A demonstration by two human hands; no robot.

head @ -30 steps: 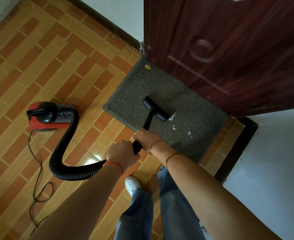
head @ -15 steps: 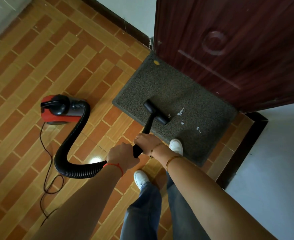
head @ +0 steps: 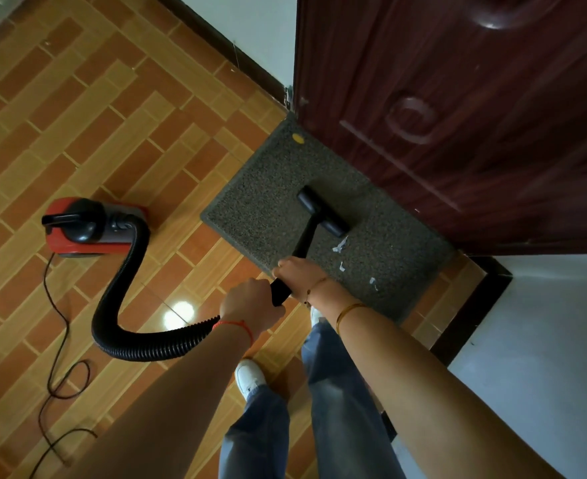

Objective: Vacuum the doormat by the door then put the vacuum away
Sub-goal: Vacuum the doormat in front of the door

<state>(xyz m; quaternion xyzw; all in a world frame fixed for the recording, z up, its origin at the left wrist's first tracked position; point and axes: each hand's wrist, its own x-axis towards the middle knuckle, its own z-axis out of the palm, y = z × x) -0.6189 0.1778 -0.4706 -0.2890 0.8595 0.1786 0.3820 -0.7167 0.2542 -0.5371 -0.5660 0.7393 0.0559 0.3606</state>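
Observation:
A dark grey doormat [head: 268, 202] lies on the tiled floor against the dark red door [head: 458, 115]. The black vacuum nozzle [head: 321, 210] rests on the mat's middle, at the end of a black wand [head: 304, 242]. My right hand [head: 297, 273] grips the wand lower down, and my left hand [head: 249, 302] grips it just behind, where the ribbed black hose [head: 129, 305] joins. The hose curves back to the red and black vacuum body [head: 88, 226] on the floor at left. White paper scraps [head: 340, 245] lie on the mat right of the nozzle.
The vacuum's black power cord [head: 57, 357] loops over the tiles at lower left. White walls with dark skirting [head: 472, 305] flank the door. My white shoe [head: 249, 376] and jeans stand just in front of the mat. A yellow spot [head: 298, 138] marks the mat's far corner.
The nozzle has slid forward across the mat toward the door, and both hands moved with the wand. My right foot has drawn back off the mat's edge.

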